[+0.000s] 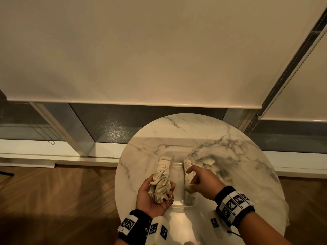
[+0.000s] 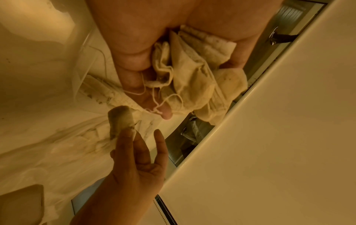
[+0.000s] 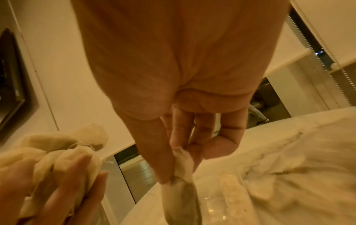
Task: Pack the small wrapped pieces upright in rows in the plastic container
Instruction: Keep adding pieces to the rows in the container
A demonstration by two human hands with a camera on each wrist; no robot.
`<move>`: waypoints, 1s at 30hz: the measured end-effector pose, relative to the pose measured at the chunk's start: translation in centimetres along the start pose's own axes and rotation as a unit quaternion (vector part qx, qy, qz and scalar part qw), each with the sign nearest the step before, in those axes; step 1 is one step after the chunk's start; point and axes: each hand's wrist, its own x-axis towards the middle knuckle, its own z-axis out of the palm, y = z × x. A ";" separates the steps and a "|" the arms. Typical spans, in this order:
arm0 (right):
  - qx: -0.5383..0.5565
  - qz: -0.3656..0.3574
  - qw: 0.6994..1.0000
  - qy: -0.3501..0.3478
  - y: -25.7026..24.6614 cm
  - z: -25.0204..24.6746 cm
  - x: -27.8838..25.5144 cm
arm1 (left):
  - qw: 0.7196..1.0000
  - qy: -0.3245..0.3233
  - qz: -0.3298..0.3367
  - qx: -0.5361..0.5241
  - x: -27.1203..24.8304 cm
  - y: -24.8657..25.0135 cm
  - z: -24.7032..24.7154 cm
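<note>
The left hand (image 1: 153,195) cups a bunch of tea bags (image 1: 161,189); the right hand (image 1: 203,181) pinches one tea bag (image 1: 190,189) over the clear plastic container (image 1: 177,184) on the marble worktop (image 1: 230,147).

Both forearms are bare, with no sleeves showing. The left hand (image 1: 153,195) has a black fabric wristband (image 1: 134,225) behind it, carrying white panels printed with black square fiducial markers; 4 markers show there. The right hand (image 1: 203,181) has a matching black band (image 1: 233,206) with white panels and about 4 black-and-white markers, and a thin black cord trails beneath it. Neither hand wears a glove.
</note>
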 end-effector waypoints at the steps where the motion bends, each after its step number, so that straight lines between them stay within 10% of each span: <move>1: -0.006 0.003 1.000 0.003 0.2 0.1 0.3 | 1.000 -0.001 0.000 0.001 0.0 0.1 -0.1; 30: -0.303 0.048 0.937 -0.165 2.6 6.0 5.9 | 1.000 0.006 0.005 -0.008 0.1 4.2 -1.8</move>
